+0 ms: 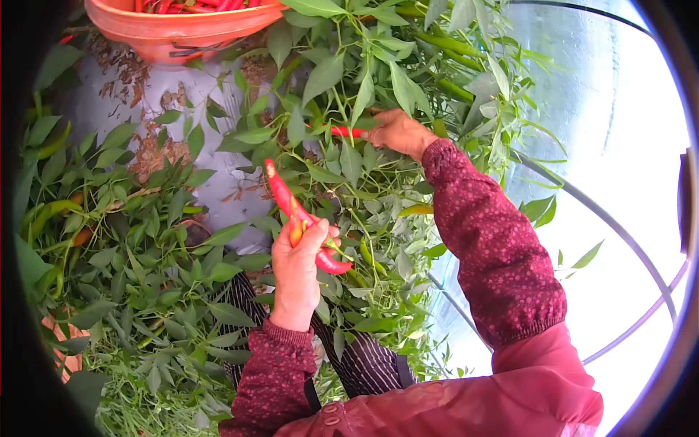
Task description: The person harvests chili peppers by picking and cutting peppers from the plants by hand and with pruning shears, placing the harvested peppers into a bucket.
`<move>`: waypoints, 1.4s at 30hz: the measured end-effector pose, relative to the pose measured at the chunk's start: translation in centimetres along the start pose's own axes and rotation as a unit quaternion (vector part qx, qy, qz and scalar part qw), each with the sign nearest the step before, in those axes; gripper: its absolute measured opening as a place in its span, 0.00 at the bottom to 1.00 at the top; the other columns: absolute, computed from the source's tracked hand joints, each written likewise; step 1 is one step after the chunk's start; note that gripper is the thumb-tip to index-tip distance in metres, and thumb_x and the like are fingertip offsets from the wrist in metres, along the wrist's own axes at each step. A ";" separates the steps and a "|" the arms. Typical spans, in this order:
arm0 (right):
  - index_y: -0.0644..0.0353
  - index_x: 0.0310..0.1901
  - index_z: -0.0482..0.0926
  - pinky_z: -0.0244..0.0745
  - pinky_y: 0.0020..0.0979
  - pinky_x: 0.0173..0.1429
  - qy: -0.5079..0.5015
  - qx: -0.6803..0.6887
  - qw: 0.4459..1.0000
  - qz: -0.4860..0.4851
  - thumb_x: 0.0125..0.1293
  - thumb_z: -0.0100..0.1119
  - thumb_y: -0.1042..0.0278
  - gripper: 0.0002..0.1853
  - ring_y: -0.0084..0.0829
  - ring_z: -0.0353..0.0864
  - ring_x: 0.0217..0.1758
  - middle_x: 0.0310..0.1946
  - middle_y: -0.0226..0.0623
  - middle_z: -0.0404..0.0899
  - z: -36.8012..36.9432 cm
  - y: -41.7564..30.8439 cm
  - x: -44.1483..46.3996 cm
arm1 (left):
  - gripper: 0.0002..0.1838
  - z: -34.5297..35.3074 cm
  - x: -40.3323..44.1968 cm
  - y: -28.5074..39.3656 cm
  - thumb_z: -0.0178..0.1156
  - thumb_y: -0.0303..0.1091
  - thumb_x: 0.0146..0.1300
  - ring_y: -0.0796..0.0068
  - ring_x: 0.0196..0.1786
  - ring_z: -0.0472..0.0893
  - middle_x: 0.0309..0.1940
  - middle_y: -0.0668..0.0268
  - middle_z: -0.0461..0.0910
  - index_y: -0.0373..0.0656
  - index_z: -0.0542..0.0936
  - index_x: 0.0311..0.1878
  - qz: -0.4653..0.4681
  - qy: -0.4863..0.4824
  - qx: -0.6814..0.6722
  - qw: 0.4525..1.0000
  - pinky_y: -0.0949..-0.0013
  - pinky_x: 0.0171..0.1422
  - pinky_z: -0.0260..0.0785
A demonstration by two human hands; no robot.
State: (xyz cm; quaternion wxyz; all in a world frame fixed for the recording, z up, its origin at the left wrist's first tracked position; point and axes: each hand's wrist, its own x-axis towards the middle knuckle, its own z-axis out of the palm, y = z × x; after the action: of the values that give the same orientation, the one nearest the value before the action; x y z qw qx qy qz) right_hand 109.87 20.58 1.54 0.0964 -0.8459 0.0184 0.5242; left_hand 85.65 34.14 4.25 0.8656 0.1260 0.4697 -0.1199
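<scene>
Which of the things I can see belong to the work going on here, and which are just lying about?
Part of the work, it seems:
left hand, holding red chili peppers
right hand, gripping another chili
pepper plant around it
orange tub with red chilies inside

Just about:
dry leaves
grey ground sheet
curved pipe

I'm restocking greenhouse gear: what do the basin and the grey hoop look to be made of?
Basin: likely plastic, smooth, from its orange colour and soft sheen. Hoop: smooth grey tubing, perhaps metal or plastic; its even curve fits either.
</scene>
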 end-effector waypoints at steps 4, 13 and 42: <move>0.67 0.35 0.80 0.71 0.33 0.39 0.096 0.013 0.992 -0.084 0.61 0.59 0.61 0.14 0.30 0.75 0.30 0.24 0.40 0.78 1.0 1.4 -2.8 | 0.05 0.1 0.2 -0.2 0.56 0.29 0.62 0.65 0.33 0.81 0.31 0.60 0.80 0.41 0.74 0.40 0.018 -0.014 -0.008 1.000 0.63 0.42 0.75; 0.61 0.34 0.77 0.73 0.43 0.31 0.186 -0.142 0.950 -0.208 0.63 0.56 0.59 0.12 0.49 0.78 0.27 0.21 0.49 0.76 0.6 -1.6 -15.6 | 0.11 2.1 0.3 -0.8 0.57 0.35 0.64 0.72 0.35 0.78 0.32 0.64 0.78 0.40 0.75 0.44 0.015 -0.085 0.008 0.996 0.66 0.44 0.73; 0.64 0.40 0.77 0.71 0.46 0.51 -0.073 -0.133 0.985 -0.085 0.68 0.39 0.48 0.24 0.54 0.77 0.44 0.39 0.53 0.78 5.1 15.4 -8.5 | 0.08 1.6 1.7 -3.9 0.61 0.31 0.59 0.70 0.33 0.79 0.30 0.62 0.79 0.42 0.75 0.39 -0.015 0.026 0.084 0.996 0.66 0.41 0.73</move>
State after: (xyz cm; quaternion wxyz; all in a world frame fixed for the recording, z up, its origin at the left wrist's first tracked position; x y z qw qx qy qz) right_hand 99.52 5.84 4.66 0.0288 -0.8089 -0.1305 0.5725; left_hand 86.51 29.78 3.20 0.8373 0.1946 0.4824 -0.1687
